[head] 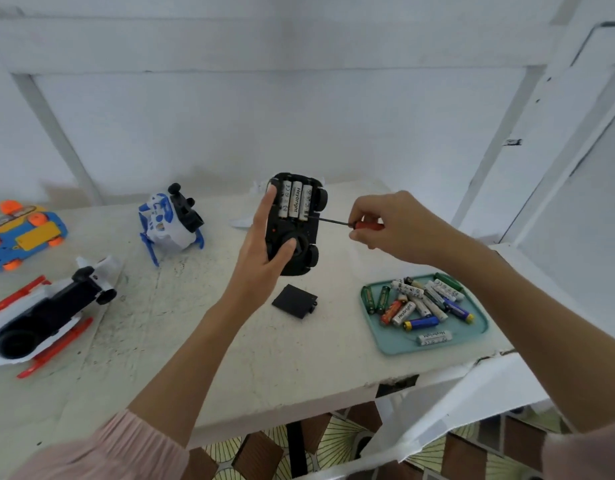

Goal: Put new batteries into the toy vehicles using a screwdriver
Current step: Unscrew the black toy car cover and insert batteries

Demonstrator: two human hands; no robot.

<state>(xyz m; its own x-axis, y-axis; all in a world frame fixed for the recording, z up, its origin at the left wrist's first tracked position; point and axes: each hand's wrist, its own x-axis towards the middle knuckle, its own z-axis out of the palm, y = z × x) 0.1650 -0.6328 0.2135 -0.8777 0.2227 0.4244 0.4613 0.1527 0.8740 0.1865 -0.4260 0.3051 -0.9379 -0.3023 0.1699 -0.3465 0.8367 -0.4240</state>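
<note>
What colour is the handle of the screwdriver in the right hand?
Red, seen in the head view: the screwdriver handle sits in the right hand.

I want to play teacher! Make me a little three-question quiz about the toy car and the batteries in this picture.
1. True or false: the battery cover is still on the black toy car.
2. How many batteries sit in the car's open compartment?
3. What holds the loose batteries? A) teal tray B) box C) cup

Key:
1. False; it lies on the table.
2. Three.
3. A.

Bonus look: left hand holds the car; right hand holds the red-handled screwdriver.
</note>
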